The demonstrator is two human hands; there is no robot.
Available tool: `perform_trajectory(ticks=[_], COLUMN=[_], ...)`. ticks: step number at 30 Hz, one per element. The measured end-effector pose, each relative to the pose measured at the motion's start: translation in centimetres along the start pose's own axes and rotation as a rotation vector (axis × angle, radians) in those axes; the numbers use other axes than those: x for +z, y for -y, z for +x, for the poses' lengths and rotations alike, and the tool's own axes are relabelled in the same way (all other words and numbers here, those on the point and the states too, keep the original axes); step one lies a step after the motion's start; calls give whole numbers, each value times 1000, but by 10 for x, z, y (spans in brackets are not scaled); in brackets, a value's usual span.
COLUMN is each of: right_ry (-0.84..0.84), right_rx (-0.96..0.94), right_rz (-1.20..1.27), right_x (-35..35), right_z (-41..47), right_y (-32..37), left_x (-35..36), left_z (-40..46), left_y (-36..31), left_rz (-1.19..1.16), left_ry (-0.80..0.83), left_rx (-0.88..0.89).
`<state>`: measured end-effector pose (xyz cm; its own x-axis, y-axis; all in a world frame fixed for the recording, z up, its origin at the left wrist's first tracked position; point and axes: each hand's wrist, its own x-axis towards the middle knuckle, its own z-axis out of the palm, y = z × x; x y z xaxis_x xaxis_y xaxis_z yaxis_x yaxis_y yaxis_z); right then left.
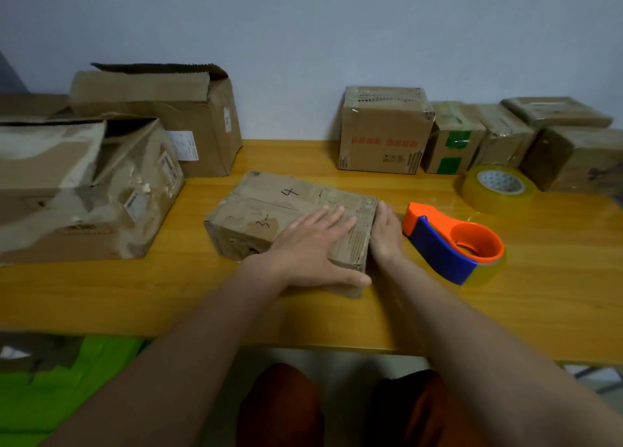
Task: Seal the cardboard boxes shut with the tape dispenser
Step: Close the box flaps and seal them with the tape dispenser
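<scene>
A small, flat brown cardboard box [290, 217] with numbers written on its top lies in the middle of the yellow wooden table [135, 295]. It looks light and a bit soft, with worn, crumpled corners, so pushing hard could dent it. Its flaps are down but look like they could pop up. A good place to hold it is flat on top and at its sides.

The left hand [313, 244] lies flat on the box top, fingers straight and spread, thumb along the near edge. The right hand [386, 232] rests against the right end of the box with its fingers nearly straight, holding nothing.

The orange and blue plastic tape dispenser [451, 241] sits on the table just beside the right hand. Nobody holds it. A big roll of clear tape [499, 187] lies farther back.
</scene>
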<state>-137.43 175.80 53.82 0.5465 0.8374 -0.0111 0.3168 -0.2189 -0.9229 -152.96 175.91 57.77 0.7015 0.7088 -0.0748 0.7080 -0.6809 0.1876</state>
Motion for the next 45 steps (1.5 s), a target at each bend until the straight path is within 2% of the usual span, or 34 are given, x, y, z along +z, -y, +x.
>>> perform_trajectory(ticks=[2, 4, 6, 8, 10, 12, 15, 19, 24, 28, 34, 35, 36, 37, 39, 40, 42, 44, 45], right_ry=[-122, -226, -142, 24, 120, 140, 145, 165, 160, 185, 198, 219, 231, 218, 127, 99, 154, 212, 202], right_rx=[-31, -177, -361, -454, -487, -487, -568, -623, -684, -648, -591, -571, -556, -550, -527, -473, -295, -208, -212], right_rz=[-103, -73, -97, -231, -351, -474, -663, -794, -743, -607, -580, -580, -563, -532, -466, -448, -437, -431, -446], right_x=[-11, -21, -23, -18, -15, -16, -19, -18, -22, -19, -13, -14, -15, -18, -23, -27, -32, -34, -36], right_z=[2, -8, -28, -53, -68, -72, -73, -74, -73, -65, -66, -65, -63, -58, -38, -25, -5, 2, 1], right_y=[4, 14, 24, 24, 20, 20, 20, 19, 20, 24, 27, 27, 29, 31, 38, 42, 46, 38, 33], left_x=[6, 11, 11, 4, -3, -8, -18, -21, -4, -10, -23, -27, -28, -25, -16, -9, 7, 22, 25], left_z=[-4, -3, 4, 9, 5, -6, -24, -34, -33, -28, -34, -36, -35, -34, -33, -33, -32, -28, -26], left_y=[-9, -26, -38, -37, -20, 5, 48, 87, 90, 104, 120, 117, 113, 104, 66, 40, -13, -49, -57], left_rz=[14, 23, -54, -85, -46, -2, 38, 103, 66, -173, -604, -587, -461, -292, -67, -69, -126, -34, 37], left_ry=[-40, -68, -44, -1, 28, 81, 137, 58, -154, -307, -194, -165, -179, -258, -511, -550, -409, -228, -188], left_rx=[-61, -190, -229, -110, -17, -67, -233, -384, -507, -555, -594, -620, -655, -695, -574, -463, -311, -307, -322])
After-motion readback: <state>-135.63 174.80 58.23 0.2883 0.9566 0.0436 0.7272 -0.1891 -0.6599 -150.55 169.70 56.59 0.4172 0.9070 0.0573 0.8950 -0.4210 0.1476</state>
